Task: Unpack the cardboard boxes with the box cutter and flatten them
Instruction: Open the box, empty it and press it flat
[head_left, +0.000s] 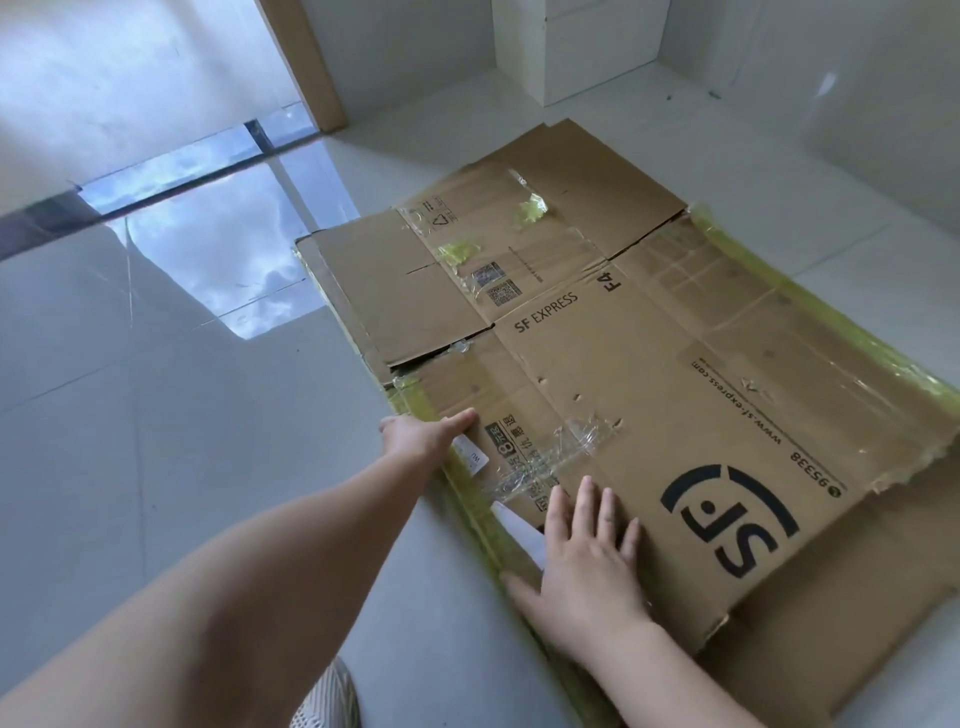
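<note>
A large flattened cardboard box (649, 364) printed "SF EXPRESS" lies on the tiled floor, with clear and yellow-green tape stuck along its edges. A second flat sheet of cardboard (857, 597) shows under it at the lower right. My left hand (426, 436) rests at the box's left edge, thumb on top and the other fingers hidden by the edge. My right hand (587, 561) lies palm down, fingers spread, on the near part of the box beside the black logo. No box cutter is in view.
Glossy grey floor tiles (156, 441) reflect a window and sky at the left. A wooden door frame (311, 62) stands at the back, with a white wall corner (571, 47) to its right. My shoe (327, 696) shows at the bottom edge.
</note>
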